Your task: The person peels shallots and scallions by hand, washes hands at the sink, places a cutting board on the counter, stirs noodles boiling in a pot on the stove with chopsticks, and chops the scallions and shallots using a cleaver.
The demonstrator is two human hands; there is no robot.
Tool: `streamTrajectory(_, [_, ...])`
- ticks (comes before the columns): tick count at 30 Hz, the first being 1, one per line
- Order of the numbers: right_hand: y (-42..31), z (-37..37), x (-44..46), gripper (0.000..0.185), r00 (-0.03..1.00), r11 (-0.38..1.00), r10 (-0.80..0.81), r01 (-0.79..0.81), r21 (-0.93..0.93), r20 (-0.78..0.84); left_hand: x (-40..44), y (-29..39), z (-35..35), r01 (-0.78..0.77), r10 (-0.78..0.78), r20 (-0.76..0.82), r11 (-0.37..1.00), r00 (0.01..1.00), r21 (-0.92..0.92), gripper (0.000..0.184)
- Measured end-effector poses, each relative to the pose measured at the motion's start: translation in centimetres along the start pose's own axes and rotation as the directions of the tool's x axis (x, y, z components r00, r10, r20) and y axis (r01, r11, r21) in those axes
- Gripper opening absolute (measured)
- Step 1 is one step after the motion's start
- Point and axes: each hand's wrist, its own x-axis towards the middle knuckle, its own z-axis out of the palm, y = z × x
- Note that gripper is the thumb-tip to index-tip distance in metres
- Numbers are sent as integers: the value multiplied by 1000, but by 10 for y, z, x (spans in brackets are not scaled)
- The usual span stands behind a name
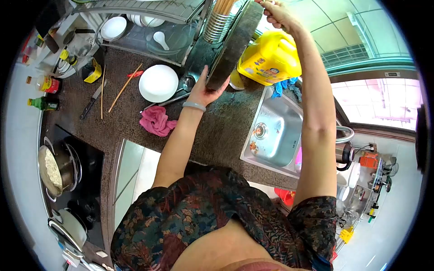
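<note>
A thick, dark chopping board (236,45) stands on edge, slanting above the back of the counter. Its lower end rests in my left hand (207,91), with the thumb on one side and the fingers on the other. At the upper end, my right hand (279,16) has its fingers closed at the board's edge. Just right of the board is a yellow jug (270,58). A white plate (158,83) and a crumpled pink cloth (156,121) lie left of my left hand.
The steel sink (275,131) is below my right forearm, with food scraps round its drain. A dish rack (181,54) and a wire chopstick holder (217,29) stand at the back. A knife (92,101) and loose chopsticks lie left. A pot (58,167) sits on the stove.
</note>
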Motion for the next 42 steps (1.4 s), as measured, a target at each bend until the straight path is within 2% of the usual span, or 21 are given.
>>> streamTrajectory(2, [-10,-1,-2,28,999,994,54,-54,-95,-10,20,11,-20,93,-92,21,995,995,-42,39])
streamTrajectory(3, [-15,1,-5,30,998,991,65,-67,-120,-21,17,7,-19,12,-12,17,1000,1000,7,33])
streamTrajectory(6, [-17,-1,-19,30,996,978,73,-83,-189,-59,10,2,-10,-33,38,-49,994,998,104,29])
streamTrajectory(7, [-5,1,-15,33,998,1000,-19,18,-17,-56,7,-2,-8,-54,52,13,986,999,157,26])
streamTrajectory(10, [3,-6,-28,33,999,1000,-13,12,-21,-40,-19,-27,16,-148,168,-65,958,984,247,25])
streamTrajectory(12, [4,-15,-46,27,997,993,-59,64,101,-53,-22,-29,14,-120,136,-44,959,990,257,26])
streamTrajectory(14, [-6,-19,-69,24,987,994,-82,91,60,-139,-26,-32,5,-78,71,37,965,997,249,27])
streamTrajectory(16, [-30,-22,-108,28,982,994,-89,98,45,-167,-45,-46,28,-54,58,-4,953,998,298,32])
streamTrajectory(17, [-33,-17,-127,36,951,971,-206,227,71,-230,-53,-53,35,-83,79,25,937,997,340,35])
streamTrajectory(19, [-27,-36,-136,38,972,906,-173,221,360,-159,-67,-62,42,-94,69,74,898,995,430,42])
streamTrajectory(20, [-35,-41,-165,37,947,962,-216,248,114,-240,-75,-68,44,-86,66,62,898,996,432,42])
streamTrajectory(21, [-27,-47,-177,37,899,945,-303,325,18,-315,-87,-74,48,-124,102,71,847,992,518,43])
streamTrajectory(23, [-53,-22,-216,34,800,959,-155,263,106,-580,-108,-86,54,-173,174,63,748,983,641,46])
streamTrajectory(25, [-63,-1,-252,30,706,930,122,163,328,-697,-121,-90,38,-167,149,83,730,985,663,47])
streamTrajectory(26, [-15,-20,-269,33,743,967,-34,192,164,-668,-127,-92,32,-160,117,109,714,987,681,47])
streamTrajectory(29, [56,-12,-306,41,723,974,-176,225,-13,-669,-156,-107,21,-149,174,41,671,984,726,48])
streamTrajectory(31, [91,2,-324,46,749,978,-111,197,60,-653,-170,-112,8,-87,219,-55,588,974,804,42])
streamTrajectory(34, [155,20,-343,43,815,947,-21,201,249,-579,-182,-123,-15,-163,296,-5,540,955,826,41])
streamTrajectory(37, [197,48,-351,40,854,866,47,224,448,-518,-191,-126,-37,-93,356,-112,511,928,855,41])
streamTrajectory(39, [216,59,-358,34,896,810,131,150,567,-424,-193,-130,-52,-90,420,-139,481,897,872,40])
streamTrajectory(42, [229,81,-358,36,890,779,224,81,622,-396,-196,-126,-77,-100,407,-117,475,906,874,38])
